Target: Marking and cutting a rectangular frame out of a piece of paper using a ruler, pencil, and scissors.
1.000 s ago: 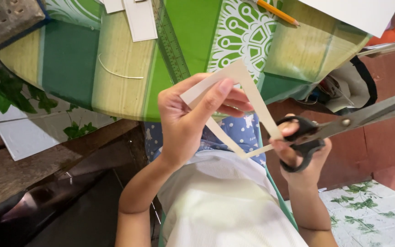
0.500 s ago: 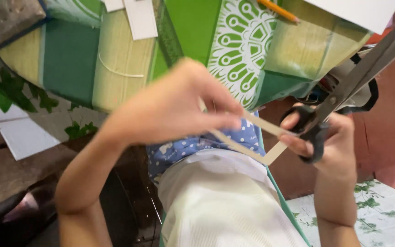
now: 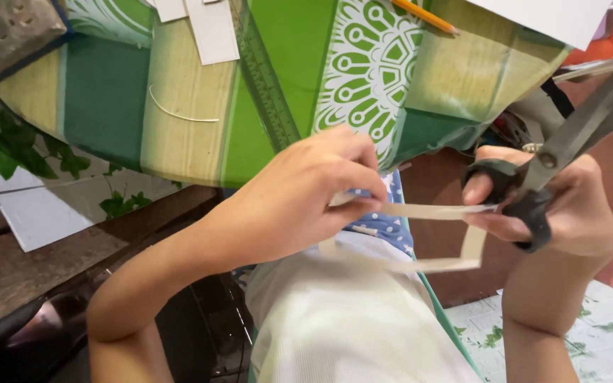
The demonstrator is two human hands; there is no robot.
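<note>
My left hand (image 3: 299, 198) pinches the thin card frame (image 3: 420, 241); right hand (image 3: 555, 206) grips scissors (image 3: 569, 142). Strip may buckle or tear if I twist it.

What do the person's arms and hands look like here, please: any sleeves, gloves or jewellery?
Both arms are bare up to the bottom edge of the picture, with no sleeves showing. The left hand and right hand wear no gloves. No ring, watch or bracelet is visible on either wrist or on the fingers that show.
</note>
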